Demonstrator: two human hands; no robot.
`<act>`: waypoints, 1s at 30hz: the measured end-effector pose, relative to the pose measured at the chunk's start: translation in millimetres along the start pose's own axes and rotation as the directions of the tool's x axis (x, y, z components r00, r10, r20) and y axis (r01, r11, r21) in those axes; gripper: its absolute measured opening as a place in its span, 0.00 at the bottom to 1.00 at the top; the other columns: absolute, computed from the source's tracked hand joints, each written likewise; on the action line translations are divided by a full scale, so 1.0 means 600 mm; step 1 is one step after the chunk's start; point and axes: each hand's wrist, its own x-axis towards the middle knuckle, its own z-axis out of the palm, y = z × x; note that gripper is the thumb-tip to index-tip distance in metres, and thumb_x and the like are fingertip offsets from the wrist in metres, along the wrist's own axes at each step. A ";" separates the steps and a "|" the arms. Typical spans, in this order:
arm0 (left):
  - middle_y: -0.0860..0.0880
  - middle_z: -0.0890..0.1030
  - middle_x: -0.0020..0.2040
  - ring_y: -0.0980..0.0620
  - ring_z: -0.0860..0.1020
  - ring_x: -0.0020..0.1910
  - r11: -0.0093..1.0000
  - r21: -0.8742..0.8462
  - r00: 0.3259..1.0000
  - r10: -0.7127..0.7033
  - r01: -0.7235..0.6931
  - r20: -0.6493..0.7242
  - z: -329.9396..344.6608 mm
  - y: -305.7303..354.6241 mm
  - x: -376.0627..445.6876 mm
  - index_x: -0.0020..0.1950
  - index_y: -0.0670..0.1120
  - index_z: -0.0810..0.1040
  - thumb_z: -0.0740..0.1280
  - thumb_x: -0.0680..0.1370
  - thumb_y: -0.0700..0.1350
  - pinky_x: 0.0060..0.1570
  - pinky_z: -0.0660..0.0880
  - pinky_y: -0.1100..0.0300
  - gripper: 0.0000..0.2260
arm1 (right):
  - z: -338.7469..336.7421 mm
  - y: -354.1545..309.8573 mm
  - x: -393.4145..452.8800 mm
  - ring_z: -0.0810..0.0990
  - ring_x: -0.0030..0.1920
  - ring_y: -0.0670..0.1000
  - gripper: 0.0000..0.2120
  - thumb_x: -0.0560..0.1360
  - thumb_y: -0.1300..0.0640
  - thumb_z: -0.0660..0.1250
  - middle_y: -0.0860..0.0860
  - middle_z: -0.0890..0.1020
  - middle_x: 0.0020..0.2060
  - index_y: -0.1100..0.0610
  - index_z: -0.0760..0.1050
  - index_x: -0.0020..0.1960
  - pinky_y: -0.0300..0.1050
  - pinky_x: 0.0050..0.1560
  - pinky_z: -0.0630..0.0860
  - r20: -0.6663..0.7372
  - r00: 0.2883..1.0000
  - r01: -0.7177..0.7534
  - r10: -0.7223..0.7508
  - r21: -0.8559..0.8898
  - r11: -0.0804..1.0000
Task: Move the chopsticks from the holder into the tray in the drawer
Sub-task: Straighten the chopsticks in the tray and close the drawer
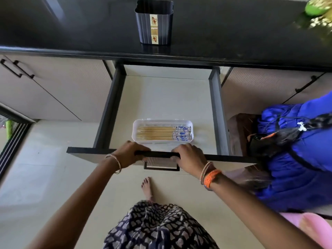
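The drawer (pixel 115 97) stands pulled out below the black counter. Inside it, near the front, a clear plastic tray (pixel 162 122) holds several wooden chopsticks (pixel 156 133) with blue-patterned ends, lying side by side. The dark holder (pixel 154 22) stands upright on the counter, and no chopsticks show above its rim. My left hand (pixel 128 153) and my right hand (pixel 189 156) both grip the front edge of the drawer, one on each side of the black handle (pixel 161 168).
A blue bag (pixel 294 151) rests on a dark wooden stool (pixel 239 130) right of the drawer. Closed cabinet doors (pixel 53 90) flank the drawer. A green object (pixel 318 6) sits at the counter's far right. My foot (pixel 147 187) is on the pale floor.
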 end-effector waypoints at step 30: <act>0.38 0.67 0.71 0.39 0.68 0.68 0.936 0.347 0.868 0.221 -0.060 -0.444 -0.231 -0.020 0.410 0.71 0.44 0.64 0.69 0.72 0.38 0.63 0.71 0.46 0.28 | -0.215 0.046 0.454 0.58 0.76 0.61 0.30 0.72 0.69 0.63 0.62 0.64 0.74 0.59 0.63 0.73 0.64 0.74 0.52 -0.556 0.831 -0.225 -0.013 -0.356 0.907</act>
